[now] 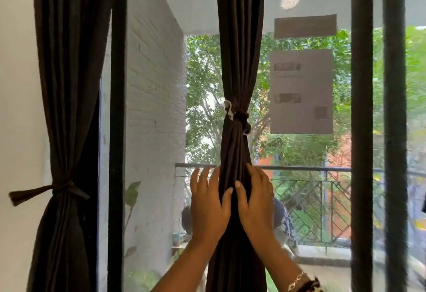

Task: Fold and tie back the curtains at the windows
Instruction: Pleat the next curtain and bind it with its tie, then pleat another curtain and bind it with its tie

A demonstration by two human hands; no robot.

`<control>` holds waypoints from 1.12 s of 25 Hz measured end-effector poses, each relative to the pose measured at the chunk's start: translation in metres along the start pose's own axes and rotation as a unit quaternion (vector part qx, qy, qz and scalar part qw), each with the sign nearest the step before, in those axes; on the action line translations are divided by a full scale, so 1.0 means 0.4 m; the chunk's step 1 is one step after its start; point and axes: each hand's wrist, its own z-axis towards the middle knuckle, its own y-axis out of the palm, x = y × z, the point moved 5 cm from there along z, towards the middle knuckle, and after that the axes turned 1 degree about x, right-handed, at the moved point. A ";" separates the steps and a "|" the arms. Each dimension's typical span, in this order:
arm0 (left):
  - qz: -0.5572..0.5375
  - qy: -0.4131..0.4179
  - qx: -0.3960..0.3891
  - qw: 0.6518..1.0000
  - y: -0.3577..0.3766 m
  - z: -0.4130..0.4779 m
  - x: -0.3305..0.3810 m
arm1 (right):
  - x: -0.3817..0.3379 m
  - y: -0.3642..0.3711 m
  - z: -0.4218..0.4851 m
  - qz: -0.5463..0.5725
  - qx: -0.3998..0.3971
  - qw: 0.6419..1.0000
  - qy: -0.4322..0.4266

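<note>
Both left hand (208, 201) and right hand (255, 199) press curtain (235, 148) below its tie (241, 114).

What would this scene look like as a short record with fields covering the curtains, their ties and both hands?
middle curtain: gathered, tied around mid-height
middle tie: dark band with a white piece at its left
left curtain: gathered, tied lower down
left tie: dark knot, loose end pointing left
left hand: fingers straight, against the middle curtain's left side, below the tie
right hand: flat against its right side, bracelets on the wrist
outside: balcony railing, trees
</note>
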 end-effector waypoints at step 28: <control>0.172 0.079 -0.294 0.937 0.128 -0.783 0.086 | 0.355 -0.334 -0.665 -0.439 -0.186 0.875 0.088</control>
